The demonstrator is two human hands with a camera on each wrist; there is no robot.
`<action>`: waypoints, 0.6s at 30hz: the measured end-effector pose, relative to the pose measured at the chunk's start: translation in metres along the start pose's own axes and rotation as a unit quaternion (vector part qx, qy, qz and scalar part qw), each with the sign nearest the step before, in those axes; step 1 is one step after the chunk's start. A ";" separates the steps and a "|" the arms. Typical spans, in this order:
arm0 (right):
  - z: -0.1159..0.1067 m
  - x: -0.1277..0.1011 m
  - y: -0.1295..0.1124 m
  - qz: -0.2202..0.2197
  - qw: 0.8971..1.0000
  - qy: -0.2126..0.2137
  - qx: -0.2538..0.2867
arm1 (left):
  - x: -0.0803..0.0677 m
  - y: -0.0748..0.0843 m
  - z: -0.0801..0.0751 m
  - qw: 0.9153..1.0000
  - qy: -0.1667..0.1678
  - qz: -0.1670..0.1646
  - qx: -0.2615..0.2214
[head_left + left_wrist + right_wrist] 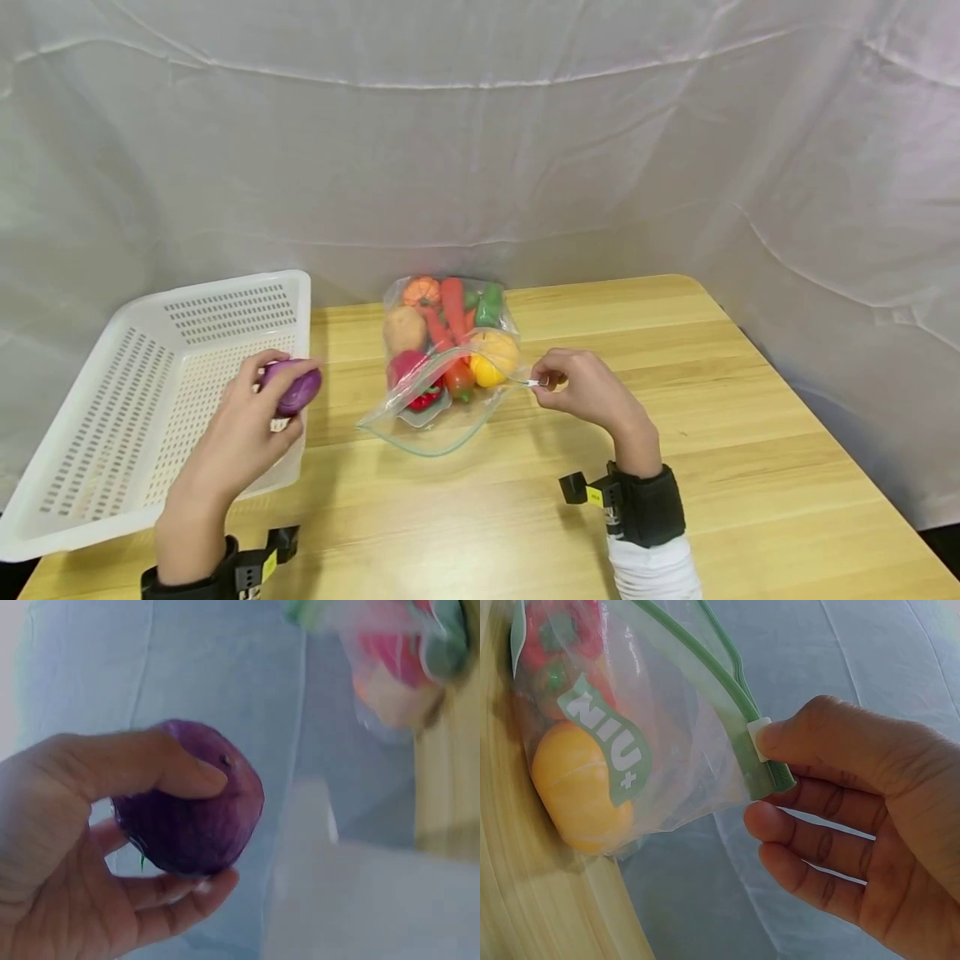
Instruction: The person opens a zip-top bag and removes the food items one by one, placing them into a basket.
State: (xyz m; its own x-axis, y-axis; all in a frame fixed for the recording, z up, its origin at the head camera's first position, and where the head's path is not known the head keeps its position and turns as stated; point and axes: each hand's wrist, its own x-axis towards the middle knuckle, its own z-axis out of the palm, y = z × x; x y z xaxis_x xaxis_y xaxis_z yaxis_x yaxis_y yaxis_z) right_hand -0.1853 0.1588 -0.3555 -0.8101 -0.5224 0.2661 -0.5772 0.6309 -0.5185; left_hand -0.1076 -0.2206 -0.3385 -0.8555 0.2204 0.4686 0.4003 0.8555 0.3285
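Note:
My left hand (pixel 258 417) grips a purple toy onion (pixel 294 390) above the right edge of the white basket (pixel 97 433); in the left wrist view thumb and fingers wrap the toy onion (pixel 191 829). My right hand (pixel 573 385) pinches the zipper end (pixel 531 382) of a clear zip bag (pixel 442 367) lying open-mouthed on the wooden table (pixel 750 433). The bag holds toy vegetables: carrots, a potato, a small pumpkin, green and red peppers, a yellow piece. In the right wrist view my thumb presses the white slider (pixel 759 738) on the green zip strip.
The perforated basket stands at the table's left and shows nothing inside. A white cloth backdrop (pixel 480 125) hangs behind the table. The table's right edge drops off near the drape. Bare wood lies in front of the bag.

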 end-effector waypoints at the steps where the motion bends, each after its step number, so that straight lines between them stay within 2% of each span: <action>1: 0.000 0.000 0.000 0.000 1.000 0.001 -0.001 | -0.003 -0.004 -0.001 1.000 0.002 -0.014 0.008; 4: 0.000 0.000 0.000 0.004 1.000 0.004 -0.001 | -0.010 -0.017 -0.003 0.998 0.006 -0.053 0.024; 9: 0.000 -0.001 0.000 0.003 1.000 0.004 0.000 | -0.019 -0.030 -0.005 0.995 0.006 -0.093 0.034; 15: 0.000 -0.001 0.001 0.004 1.000 0.003 -0.001 | -0.024 -0.033 -0.007 0.991 -0.002 -0.132 0.037; 18: 0.000 0.000 0.001 0.002 1.000 0.003 -0.003 | -0.025 -0.033 -0.008 0.988 -0.018 -0.151 0.039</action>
State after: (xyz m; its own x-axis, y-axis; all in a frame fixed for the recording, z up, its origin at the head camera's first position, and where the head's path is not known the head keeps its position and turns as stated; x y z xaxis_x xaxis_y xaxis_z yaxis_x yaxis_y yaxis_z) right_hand -0.1857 0.1594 -0.3559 -0.8135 -0.5155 0.2691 -0.5738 0.6369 -0.5149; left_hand -0.0971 -0.2575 -0.3543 -0.9436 -0.0352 0.3292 0.0995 0.9182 0.3835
